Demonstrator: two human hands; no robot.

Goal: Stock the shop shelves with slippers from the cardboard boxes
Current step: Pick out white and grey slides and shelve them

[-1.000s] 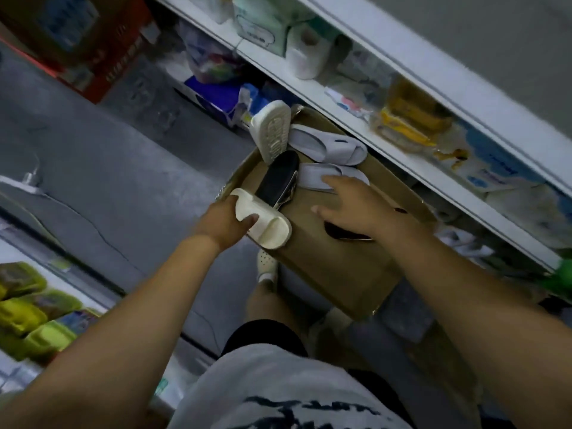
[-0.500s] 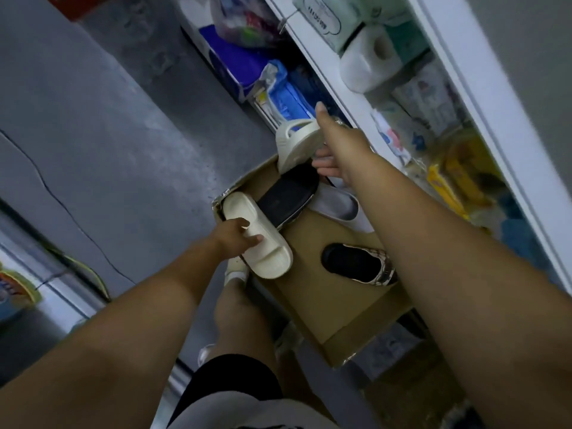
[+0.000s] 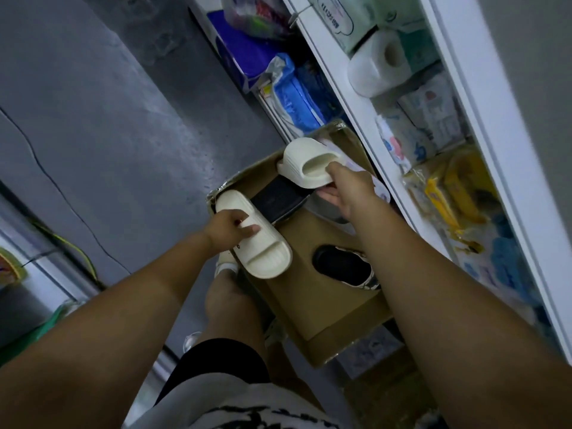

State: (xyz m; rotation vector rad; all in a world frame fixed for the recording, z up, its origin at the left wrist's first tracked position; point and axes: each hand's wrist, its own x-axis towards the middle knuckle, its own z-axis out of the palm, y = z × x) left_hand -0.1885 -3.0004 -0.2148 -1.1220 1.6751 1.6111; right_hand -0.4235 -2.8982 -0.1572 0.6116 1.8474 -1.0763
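An open cardboard box [image 3: 328, 308] stands on the floor beside the white shelf [image 3: 399, 168]. My left hand [image 3: 227, 229] grips a cream slipper [image 3: 263, 252] over the box's left rim. My right hand [image 3: 346, 190] pinches a second cream slipper [image 3: 306, 164] by its heel, lifted above the box's far end. Beneath it lie a black slipper [image 3: 278, 199] and a pale lilac slipper [image 3: 376, 185], mostly hidden by my hand. A black patterned shoe [image 3: 343, 264] rests on the box's cardboard flap.
The white shelf holds tissue packs [image 3: 424, 125], a paper roll [image 3: 377, 66] and yellow packets [image 3: 452, 193]. Blue packages [image 3: 297, 97] sit on the lowest level behind the box. Grey floor [image 3: 108, 119] stretches to the left. My knee [image 3: 229, 301] is beside the box.
My right hand took hold of the upright cream slipper and lifted it, turning it so its opening faces up. My left hand kept its grip on the other cream slipper.
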